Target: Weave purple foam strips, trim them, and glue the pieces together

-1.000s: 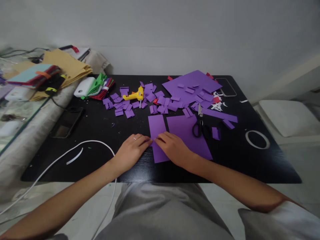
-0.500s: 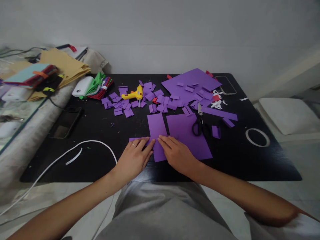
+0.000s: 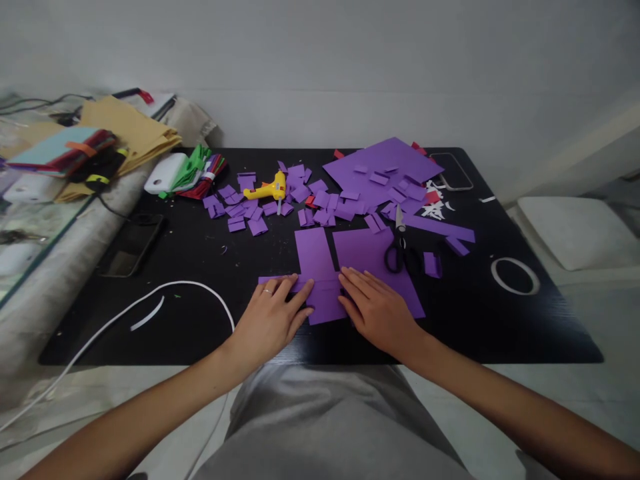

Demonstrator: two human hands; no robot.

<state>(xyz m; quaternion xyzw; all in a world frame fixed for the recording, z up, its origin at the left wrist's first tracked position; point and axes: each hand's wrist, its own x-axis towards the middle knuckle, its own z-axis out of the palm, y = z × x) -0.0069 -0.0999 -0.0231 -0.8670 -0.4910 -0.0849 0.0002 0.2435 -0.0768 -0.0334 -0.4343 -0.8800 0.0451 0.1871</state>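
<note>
A narrow purple paper strip (image 3: 327,285) lies crosswise over an upright purple paper piece (image 3: 316,250). Pressing on the strip's left part is my left hand (image 3: 273,307), open, fingers laid flat, with a ring on one finger. My right hand (image 3: 377,310) is open too, its fingers stretched flat over the strip's right part, which they hide. Under and beside the right hand lies a larger purple sheet (image 3: 360,247). Black-handled scissors (image 3: 400,247) rest on that sheet's right edge, just beyond my right hand.
Behind lie several folded purple paper pieces (image 3: 257,227), a yellow glue gun (image 3: 267,189) and a big purple sheet (image 3: 373,157). A roll of tape (image 3: 515,275) is at right. A phone (image 3: 133,247) and a white cable (image 3: 195,283) occupy the left side of the black table (image 3: 525,320).
My right hand has slid to the right along the strip, uncovering its middle. My left hand stays nearly in place, its thumb and index finger slightly farther out.
</note>
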